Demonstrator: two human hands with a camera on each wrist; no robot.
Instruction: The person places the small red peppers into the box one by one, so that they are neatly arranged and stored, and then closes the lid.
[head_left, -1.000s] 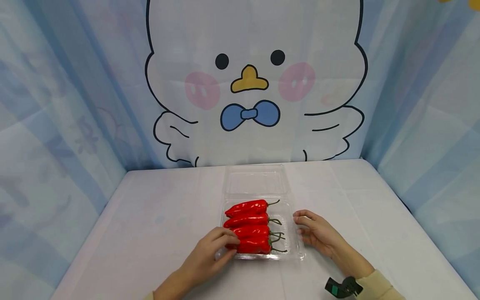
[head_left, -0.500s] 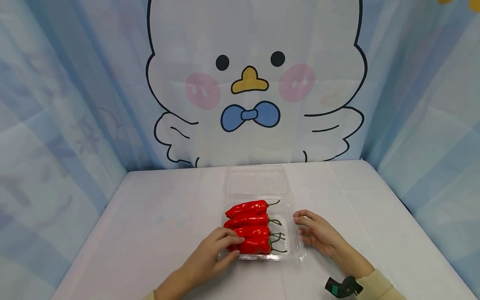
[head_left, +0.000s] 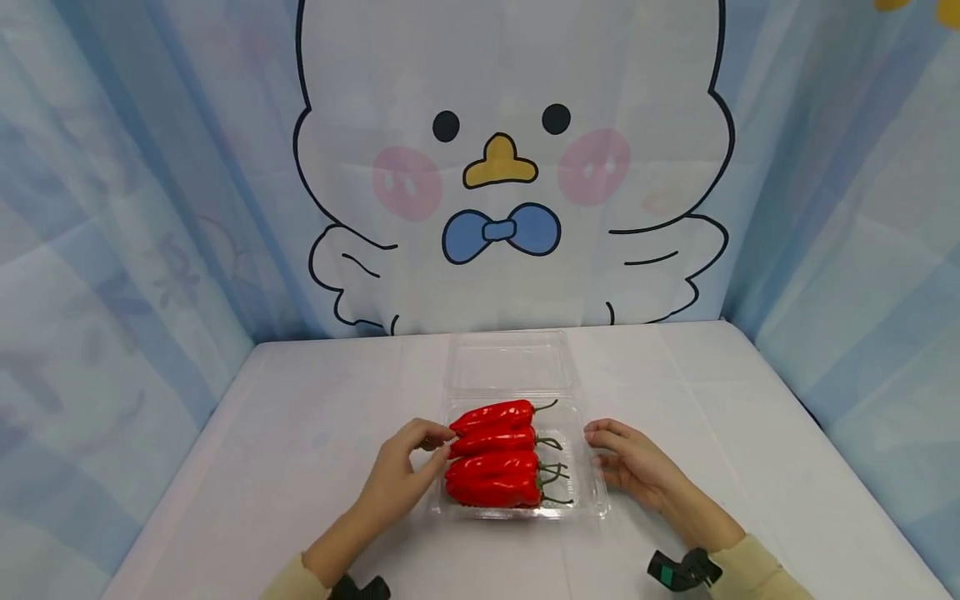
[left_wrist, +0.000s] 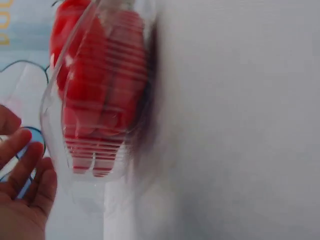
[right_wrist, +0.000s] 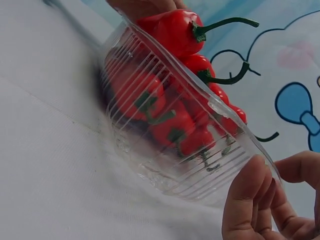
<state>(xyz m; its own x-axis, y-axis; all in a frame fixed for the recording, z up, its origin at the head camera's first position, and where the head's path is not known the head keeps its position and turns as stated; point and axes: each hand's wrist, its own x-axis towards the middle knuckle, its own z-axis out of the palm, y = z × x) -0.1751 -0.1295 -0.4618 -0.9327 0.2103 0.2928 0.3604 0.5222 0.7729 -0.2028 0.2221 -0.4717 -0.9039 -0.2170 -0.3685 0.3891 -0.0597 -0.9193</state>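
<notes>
Several red peppers with green stems lie side by side in a clear plastic clamshell box, stems to the right. In the head view, my left hand is at the box's left side, near the tips of the upper peppers. Its fingers are loosely bent in the left wrist view, beside the clear wall, holding nothing. My right hand is at the right side of the box. The right wrist view has its fingers on both sides of the rim, pinching it.
The box's clear lid lies folded back toward the far edge of the white table. Behind hangs a curtain with a cartoon bird; blue curtains stand on both sides. Dark wrist mounts sit near the sleeves.
My left hand has come off the nearest peppers and moved up and left, to the far peppers' tips. My right hand stays at the rim. The peppers look almost unmoved.
</notes>
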